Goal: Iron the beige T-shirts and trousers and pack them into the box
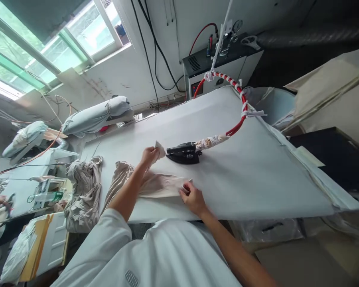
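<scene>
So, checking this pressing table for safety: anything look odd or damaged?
The iron's red hose is bound with knotted cloth strips, a makeshift look. The iron sits flat on the table, close to the left hand pinching the beige cloth. Crumpled fabric droops over the table's edge.

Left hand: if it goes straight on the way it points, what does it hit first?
Most likely the black iron. The left hand, pinching a corner of the beige fabric, points at the iron's near end across the padded table. The gap looks small, though depth is unclear.
</scene>
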`<act>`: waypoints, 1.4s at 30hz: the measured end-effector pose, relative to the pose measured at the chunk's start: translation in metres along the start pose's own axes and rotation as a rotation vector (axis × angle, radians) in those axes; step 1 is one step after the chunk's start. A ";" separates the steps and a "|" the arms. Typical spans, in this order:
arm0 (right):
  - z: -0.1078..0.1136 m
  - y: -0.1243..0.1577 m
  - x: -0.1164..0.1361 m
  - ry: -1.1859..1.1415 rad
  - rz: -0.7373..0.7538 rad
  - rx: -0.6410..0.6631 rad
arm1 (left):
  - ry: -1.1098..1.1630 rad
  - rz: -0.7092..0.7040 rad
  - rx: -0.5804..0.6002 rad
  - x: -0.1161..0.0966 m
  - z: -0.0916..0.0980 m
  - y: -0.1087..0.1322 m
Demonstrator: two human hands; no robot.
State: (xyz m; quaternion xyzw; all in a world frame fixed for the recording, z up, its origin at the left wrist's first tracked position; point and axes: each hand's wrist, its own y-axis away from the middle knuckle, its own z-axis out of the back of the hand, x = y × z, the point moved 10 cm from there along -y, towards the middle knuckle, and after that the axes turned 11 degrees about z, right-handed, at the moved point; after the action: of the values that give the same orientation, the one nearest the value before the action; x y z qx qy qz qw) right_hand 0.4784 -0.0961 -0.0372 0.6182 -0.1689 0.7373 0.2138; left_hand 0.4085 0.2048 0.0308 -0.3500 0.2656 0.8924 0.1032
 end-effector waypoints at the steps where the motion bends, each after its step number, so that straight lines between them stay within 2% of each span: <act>1: 0.004 -0.011 0.023 -0.004 0.069 -0.035 | 0.082 -0.024 0.065 -0.005 0.012 0.011; 3: 0.008 -0.037 0.071 -0.045 0.194 -0.050 | 0.174 -0.077 0.170 -0.017 0.037 0.039; 5: 0.008 -0.064 0.117 -0.090 0.306 -0.019 | 0.173 -0.136 0.230 -0.033 0.057 0.069; 7: 0.004 -0.087 0.156 -0.112 0.398 0.028 | 0.114 -0.237 0.213 -0.055 0.077 0.099; 10: -0.009 -0.104 0.197 -0.082 0.508 0.093 | -0.073 -0.473 0.125 -0.090 0.097 0.147; 12: -0.017 -0.103 0.216 -0.047 0.582 0.097 | -0.177 -0.593 0.113 -0.099 0.102 0.176; 14: -0.020 -0.094 0.233 -0.023 0.669 0.055 | -0.170 -0.618 0.271 -0.093 0.096 0.194; 16: -0.021 -0.079 0.252 -0.010 0.783 -0.014 | -0.044 -0.590 0.485 -0.081 0.091 0.203; 17: -0.022 -0.070 0.261 -0.003 0.840 -0.041 | 0.019 -0.587 0.546 -0.077 0.093 0.203; 18: -0.024 -0.062 0.270 0.007 0.890 -0.056 | 0.057 -0.609 0.553 -0.076 0.098 0.202; 20: -0.030 -0.048 0.282 0.033 0.954 -0.060 | 0.006 -0.730 0.470 -0.079 0.111 0.200; 23: -0.033 -0.037 0.283 0.059 0.938 -0.108 | -0.185 -0.976 0.344 -0.089 0.122 0.208; 27: -0.019 -0.030 0.256 0.006 0.794 -0.262 | -0.177 -1.176 0.257 -0.098 0.134 0.219; 29: -0.013 -0.028 0.240 -0.037 0.724 -0.314 | -0.156 -1.176 0.316 -0.102 0.129 0.217; 33: -0.008 -0.033 0.218 -0.076 0.623 -0.331 | -0.242 -1.073 0.548 -0.110 0.098 0.208; 34: -0.007 -0.036 0.218 -0.076 0.623 -0.328 | -0.268 -1.065 0.568 -0.114 0.091 0.207; 39: -0.004 -0.044 0.229 -0.081 0.705 -0.246 | -0.445 -1.088 0.519 -0.131 0.071 0.213; 42: 0.003 -0.047 0.226 -0.125 0.731 -0.188 | -0.664 -0.997 0.681 -0.129 0.054 0.217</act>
State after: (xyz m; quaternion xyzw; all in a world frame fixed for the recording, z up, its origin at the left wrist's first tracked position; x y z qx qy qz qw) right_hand 0.4733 -0.0338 0.1848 0.5386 -0.4579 0.7070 -0.0180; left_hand 0.3928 0.0529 0.2386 -0.0863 0.2928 0.6650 0.6816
